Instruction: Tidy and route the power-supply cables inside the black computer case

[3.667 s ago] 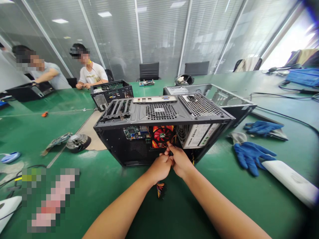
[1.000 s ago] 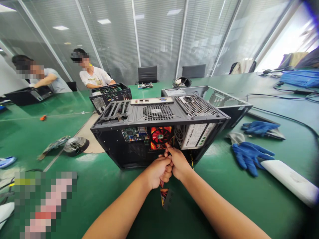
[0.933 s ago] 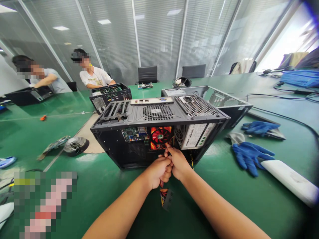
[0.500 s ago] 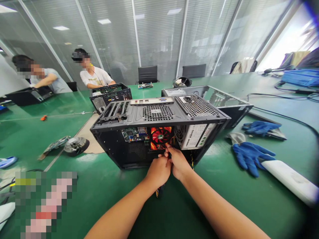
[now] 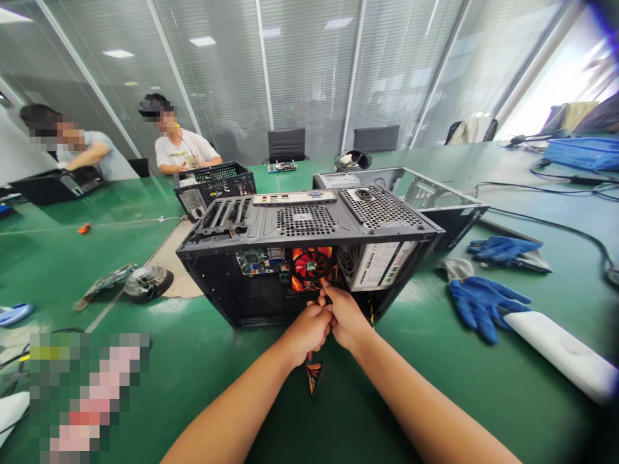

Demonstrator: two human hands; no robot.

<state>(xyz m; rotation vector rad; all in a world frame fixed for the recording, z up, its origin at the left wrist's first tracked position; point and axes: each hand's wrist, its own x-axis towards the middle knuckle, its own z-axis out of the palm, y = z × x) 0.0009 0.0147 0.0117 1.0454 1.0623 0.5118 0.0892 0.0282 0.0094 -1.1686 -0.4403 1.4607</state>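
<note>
Glass wall (image 5: pixel 314 77) | green table (image 5: pixel 111 248), computer case (image 5: pixel 307 222) atop | left hand (image 5: pixel 309 330) gripping coloured wires (image 5: pixel 313 376) | right hand (image 5: pixel 346 316) clenched, contents hidden

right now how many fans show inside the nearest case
2: the red fan, centre, and the dark fan in the power supply to its right. Others may be hidden.

Fingers of left hand (image 5: pixel 308 330) and right hand (image 5: pixel 346 317) overlap; what lies between them, hidden. Top of cable bundle (image 5: pixel 314 377) lost behind left hand, lower end blurred. Print on power supply label (image 5: pixel 378 267) too small to read. Open case (image 5: pixel 457 227), far right, partly hidden by near case (image 5: pixel 268 222). Pink object (image 5: pixel 106 393), near left, pixelated. Blue basket (image 5: pixel 587 154), far right, cut by right edge.
</note>
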